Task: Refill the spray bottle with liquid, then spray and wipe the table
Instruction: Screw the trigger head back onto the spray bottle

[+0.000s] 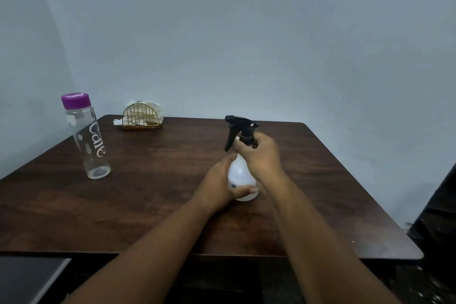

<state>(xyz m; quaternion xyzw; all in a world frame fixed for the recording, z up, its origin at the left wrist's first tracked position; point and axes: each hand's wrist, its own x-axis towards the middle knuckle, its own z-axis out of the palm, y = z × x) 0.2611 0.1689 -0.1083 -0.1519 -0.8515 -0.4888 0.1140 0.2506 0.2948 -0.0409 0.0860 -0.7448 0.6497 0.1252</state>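
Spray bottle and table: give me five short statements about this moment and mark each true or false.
1. The left hand grips the white body of the spray bottle. True.
2. The right hand rests flat on the table. False: it grips the bottle's neck, just under the black spray head.
3. The clear bottle has its purple cap on. True.
4. The clear bottle lies on its side. False: it stands upright, at the table's left side.
5. The napkin holder stands beside the spray bottle. False: it stands apart, at the far edge by the wall.
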